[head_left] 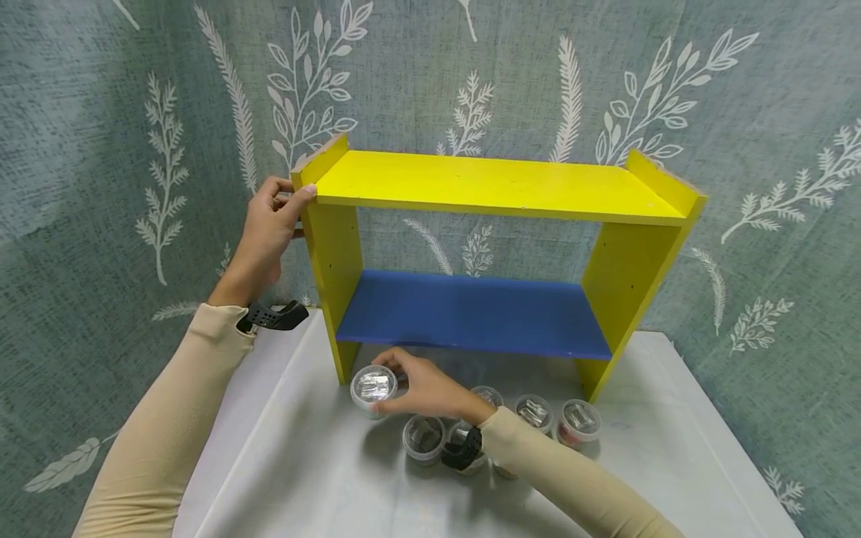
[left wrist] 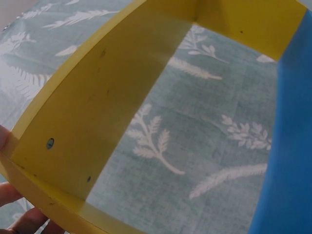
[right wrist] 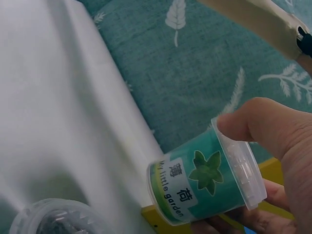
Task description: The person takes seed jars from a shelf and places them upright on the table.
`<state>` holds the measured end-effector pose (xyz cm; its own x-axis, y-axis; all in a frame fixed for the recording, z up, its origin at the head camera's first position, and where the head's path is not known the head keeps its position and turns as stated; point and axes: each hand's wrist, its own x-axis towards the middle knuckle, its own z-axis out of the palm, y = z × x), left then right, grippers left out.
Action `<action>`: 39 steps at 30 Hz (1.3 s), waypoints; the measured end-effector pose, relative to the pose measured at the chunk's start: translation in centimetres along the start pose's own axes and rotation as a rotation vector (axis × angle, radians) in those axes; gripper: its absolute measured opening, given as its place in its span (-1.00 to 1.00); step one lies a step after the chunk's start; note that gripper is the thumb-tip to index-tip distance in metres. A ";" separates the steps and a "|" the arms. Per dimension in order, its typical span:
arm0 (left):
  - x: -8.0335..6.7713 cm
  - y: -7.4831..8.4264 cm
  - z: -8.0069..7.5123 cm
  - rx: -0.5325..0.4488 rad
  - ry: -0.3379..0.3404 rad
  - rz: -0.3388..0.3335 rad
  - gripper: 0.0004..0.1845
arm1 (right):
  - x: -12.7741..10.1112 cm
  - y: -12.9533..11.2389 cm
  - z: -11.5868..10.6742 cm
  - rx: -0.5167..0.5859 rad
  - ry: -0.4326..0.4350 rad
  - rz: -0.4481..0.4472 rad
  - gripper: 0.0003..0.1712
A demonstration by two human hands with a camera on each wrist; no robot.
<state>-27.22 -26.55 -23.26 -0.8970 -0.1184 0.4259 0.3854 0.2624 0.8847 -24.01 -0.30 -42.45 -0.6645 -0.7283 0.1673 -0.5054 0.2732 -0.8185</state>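
My left hand point(head_left: 267, 224) grips the upper left corner of a small shelf unit point(head_left: 484, 179), thumb on the front edge and the other fingers round the outer side. The unit has yellow sides and top and a blue lower board point(head_left: 471, 310). In front of its left foot, my right hand point(head_left: 430, 387) holds a lidded plastic cup point(head_left: 374, 385) between thumb and fingers. The right wrist view shows this cup's green label point(right wrist: 195, 180) with a leaf picture and "My little garden". A silvery packet shows through the clear lid.
Several similar lidded cups stand on the white-covered table point(head_left: 269, 456), among them one near cup point(head_left: 424, 437) and a reddish cup point(head_left: 580, 422) at the right. My right forearm hides some of them. Leaf-patterned cloth point(head_left: 417, 90) hangs behind the shelf unit.
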 end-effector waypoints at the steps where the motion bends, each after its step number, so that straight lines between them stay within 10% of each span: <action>1: 0.0 0.0 0.0 0.004 0.000 0.000 -0.56 | 0.0 0.0 0.1 0.005 -0.006 -0.001 -0.26; 39: 0.1 -0.1 0.0 0.006 0.005 -0.004 -0.55 | -0.7 1.8 1.3 -0.272 -0.120 -0.017 -0.26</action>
<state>-27.33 -26.63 -23.28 -0.8974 -0.1242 0.4234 0.3805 0.2681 0.8851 -23.76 -0.14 -44.76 -0.5930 -0.7989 0.1005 -0.6555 0.4066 -0.6364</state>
